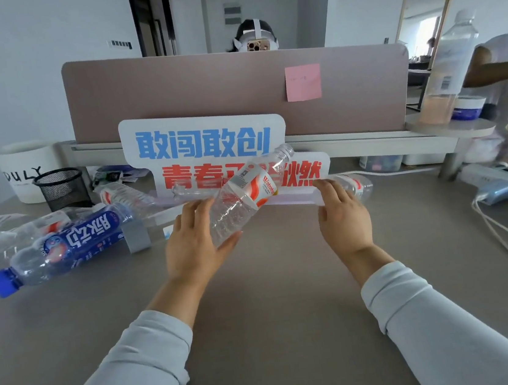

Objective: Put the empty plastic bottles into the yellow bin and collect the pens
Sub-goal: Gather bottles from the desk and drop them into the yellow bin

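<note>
Two hands are hovering mid-frame: left hand (195, 244) fingers are gripping a Wahaha bottle (246, 196); right hand (343, 216) fingers are hanging wide beside a second bottle (357, 184).

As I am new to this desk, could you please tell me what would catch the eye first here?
The clear bottle with the red-and-white label, held tilted in the left hand at centre, stands out first. Behind it stands a white sign with large blue and red characters, and at the left a blue-labelled bottle with a blue cap lies on the desk.
</note>
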`<state>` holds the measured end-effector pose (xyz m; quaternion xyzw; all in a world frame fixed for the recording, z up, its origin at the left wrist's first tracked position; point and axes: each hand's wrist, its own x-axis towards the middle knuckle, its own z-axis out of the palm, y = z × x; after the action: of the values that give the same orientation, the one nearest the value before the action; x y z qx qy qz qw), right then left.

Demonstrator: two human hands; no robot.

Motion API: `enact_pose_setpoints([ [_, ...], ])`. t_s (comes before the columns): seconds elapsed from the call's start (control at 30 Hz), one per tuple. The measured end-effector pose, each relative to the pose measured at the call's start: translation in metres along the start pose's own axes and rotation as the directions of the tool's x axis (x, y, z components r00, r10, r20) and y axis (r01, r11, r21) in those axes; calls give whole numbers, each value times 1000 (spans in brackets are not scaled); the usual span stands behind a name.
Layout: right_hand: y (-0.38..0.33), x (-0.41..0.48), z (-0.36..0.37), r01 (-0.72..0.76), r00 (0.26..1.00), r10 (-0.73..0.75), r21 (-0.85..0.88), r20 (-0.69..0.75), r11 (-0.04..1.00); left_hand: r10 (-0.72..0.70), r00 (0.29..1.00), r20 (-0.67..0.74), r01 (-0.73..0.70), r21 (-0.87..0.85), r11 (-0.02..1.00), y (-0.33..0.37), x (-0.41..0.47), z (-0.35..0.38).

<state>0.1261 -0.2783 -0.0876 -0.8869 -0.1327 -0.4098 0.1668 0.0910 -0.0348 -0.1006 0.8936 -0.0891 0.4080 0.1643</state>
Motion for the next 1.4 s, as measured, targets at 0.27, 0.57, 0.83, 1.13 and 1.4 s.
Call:
enact_pose_setpoints([
  [0.27, -72, -4, -30, 233, 948, -168, 230, -271, 945, -128, 988, -83, 129, 15, 991, -12, -26, -69],
  [0.57, -245, 0, -38, 461, 868, -282, 454, -409, 762, -222, 931, -290, 293, 233, 927, -94, -94, -226],
  [0.83, -462, -41, -30, 587, 798, -441, 698, -411, 411, -282, 832, -477, 515, 479, 710, -165, -205, -401],
  [1.13, -666, -150, -54, 493, 740, -518, 870, -429, -16, -415, 620, -666, 784, 547, 293, -187, -352, -549],
  [1.4, -783, -211, -32, 529, 466, -858, 845, -215, 76, -440, 529, -726, 836, 534, 124, -198, -429, -606],
])
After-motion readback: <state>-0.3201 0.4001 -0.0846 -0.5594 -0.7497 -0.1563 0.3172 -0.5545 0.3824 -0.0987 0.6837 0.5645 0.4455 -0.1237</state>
